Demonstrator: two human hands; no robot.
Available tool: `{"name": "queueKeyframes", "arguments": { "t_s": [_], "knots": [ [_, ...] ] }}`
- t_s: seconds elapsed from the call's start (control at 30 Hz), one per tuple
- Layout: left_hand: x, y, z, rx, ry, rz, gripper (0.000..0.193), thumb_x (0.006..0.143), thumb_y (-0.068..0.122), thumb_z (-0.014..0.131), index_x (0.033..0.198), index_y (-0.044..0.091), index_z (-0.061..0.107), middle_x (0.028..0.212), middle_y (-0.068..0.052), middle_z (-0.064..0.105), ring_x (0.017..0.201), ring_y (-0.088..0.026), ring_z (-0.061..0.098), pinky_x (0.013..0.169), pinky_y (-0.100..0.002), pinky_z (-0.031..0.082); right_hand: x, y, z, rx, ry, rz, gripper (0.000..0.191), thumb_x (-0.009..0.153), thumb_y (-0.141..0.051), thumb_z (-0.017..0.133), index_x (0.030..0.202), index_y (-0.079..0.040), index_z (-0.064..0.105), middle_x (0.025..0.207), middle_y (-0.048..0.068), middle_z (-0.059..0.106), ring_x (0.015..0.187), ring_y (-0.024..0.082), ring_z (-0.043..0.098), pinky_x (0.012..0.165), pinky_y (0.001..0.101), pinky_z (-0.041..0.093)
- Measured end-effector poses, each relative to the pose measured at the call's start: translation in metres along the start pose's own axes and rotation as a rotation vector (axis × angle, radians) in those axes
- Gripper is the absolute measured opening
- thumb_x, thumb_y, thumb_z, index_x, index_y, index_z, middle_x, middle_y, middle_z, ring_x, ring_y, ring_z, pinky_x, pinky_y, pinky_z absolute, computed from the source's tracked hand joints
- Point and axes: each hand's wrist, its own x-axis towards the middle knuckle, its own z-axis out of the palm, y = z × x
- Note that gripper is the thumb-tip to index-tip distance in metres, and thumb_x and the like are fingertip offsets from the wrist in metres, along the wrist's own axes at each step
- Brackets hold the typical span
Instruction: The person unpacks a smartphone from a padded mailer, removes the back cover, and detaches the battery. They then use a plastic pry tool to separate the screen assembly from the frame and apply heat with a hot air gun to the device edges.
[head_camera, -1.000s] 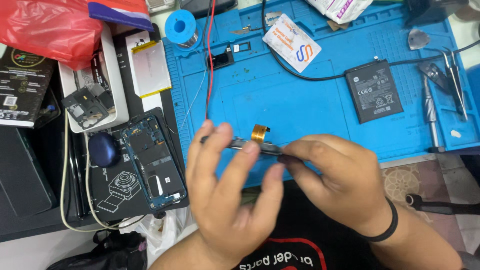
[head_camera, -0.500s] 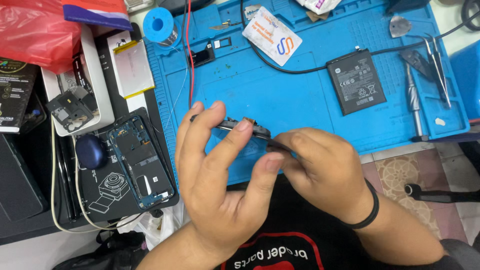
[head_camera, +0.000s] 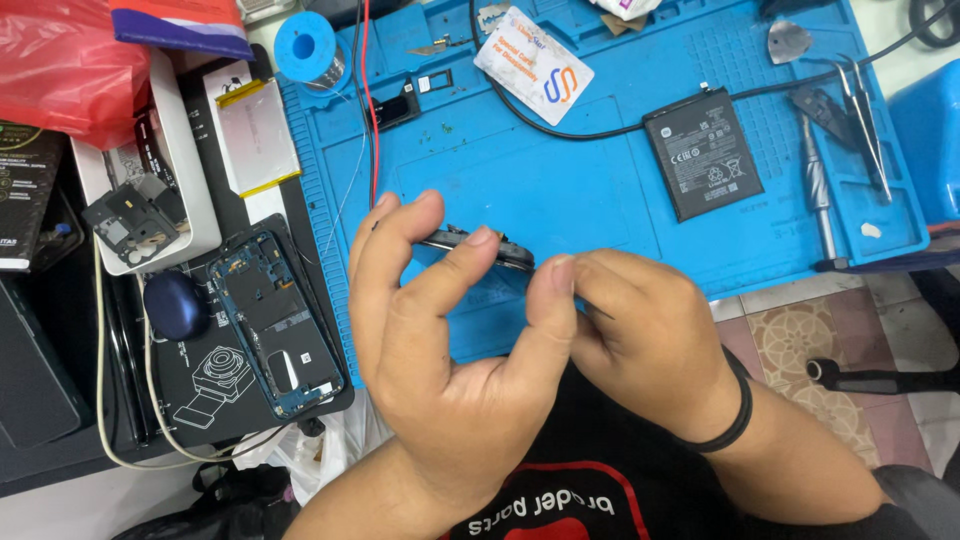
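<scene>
Right, we've got a slim dark phone part pinched edge-on above the blue repair mat: left hand fingers clamped along it, right hand fingers closed at its right end. Its long axis runs left to right, dipping slightly rightward. Nearby, the opened phone frame and removed battery suggest disassembly is well along, reassembly remaining.
</scene>
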Motion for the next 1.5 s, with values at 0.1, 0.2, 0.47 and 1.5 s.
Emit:
{"name": "queueKeyframes", "arguments": {
  "t_s": [0.1, 0.2, 0.47, 1.5],
  "knots": [
    [0.000, 0.001, 0.000, 0.008, -0.009, -0.022, 0.045, 0.088, 0.012, 0.091, 0.119, 0.004, 0.060, 0.138, -0.019, 0.057, 0.130, -0.040, 0.060, 0.119, -0.050, 0.048, 0.002, 0.001, 0.001, 0.008, -0.006, 0.004, 0.013, 0.087, -0.006, 0.075, 0.097, -0.003, 0.067, 0.083, 0.011, 0.067, 0.071, 0.031, 0.066, 0.059, 0.0377, 0.051],
    [0.005, 0.001, 0.002, 0.026, -0.013, -0.053, 0.045, 0.088, 0.009, 0.090, 0.121, 0.003, 0.060, 0.139, -0.021, 0.057, 0.130, -0.041, 0.060, 0.117, -0.049, 0.049, 0.008, 0.010, 0.010, -0.030, -0.106, -0.022, 0.016, 0.081, -0.005, 0.075, 0.095, -0.003, 0.067, 0.083, 0.013, 0.067, 0.074, 0.035, 0.065, 0.061, 0.0417, 0.051],
    [0.015, 0.002, -0.001, 0.004, -0.036, 0.013, 0.047, 0.087, 0.006, 0.089, 0.122, 0.004, 0.058, 0.138, -0.021, 0.057, 0.128, -0.042, 0.059, 0.119, -0.052, 0.045, -0.012, 0.023, 0.019, 0.046, -0.025, 0.043, 0.018, 0.082, -0.006, 0.077, 0.098, -0.002, 0.069, 0.086, 0.014, 0.070, 0.075, 0.033, 0.068, 0.063, 0.0384, 0.053],
    [0.007, -0.032, -0.044, -0.092, -0.217, 0.032, 0.040, 0.081, 0.007, 0.090, 0.095, 0.007, 0.053, 0.138, -0.022, 0.060, 0.132, -0.036, 0.063, 0.112, -0.042, 0.054, -0.003, 0.047, -0.018, 0.091, -0.128, 0.430, 0.021, 0.082, -0.020, 0.079, 0.094, -0.003, 0.071, 0.064, 0.012, 0.064, 0.054, 0.024, 0.061, 0.050, 0.0356, 0.046]
  ]
}}
